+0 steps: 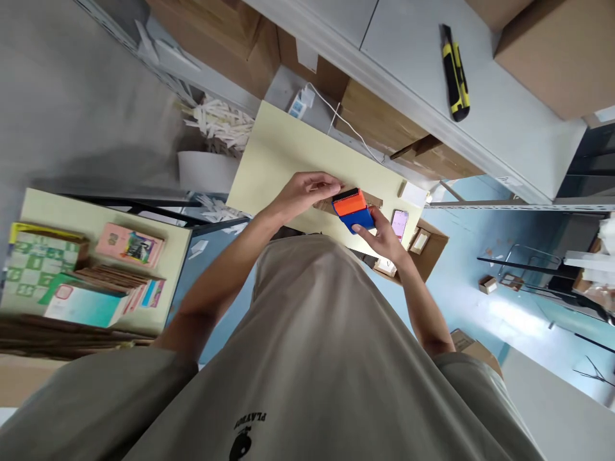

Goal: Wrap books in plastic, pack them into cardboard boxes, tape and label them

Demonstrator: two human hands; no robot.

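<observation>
Looking down past a grey T-shirt, both forearms stretched out over it. Gripping an orange-and-blue block with the right hand, fingers closed under its blue lower half. Holding it just above the pale yellow table, close to the near edge. Pinching with the left hand at the block's black-edged top corner, fingertips drawn together; touching or only beside, hard to call. Judging by looks: hard plastic, likely light and stiff, a bit slick on the flat faces, so best taken across the narrow sides, thumb against fingers. Behind it, a brown cardboard piece flat on the table, and just beside that a pink-screened phone. Further out, a white cable running off the table's far end. Furthest, a yellow-and-black utility knife lying on the grey shelf.
</observation>
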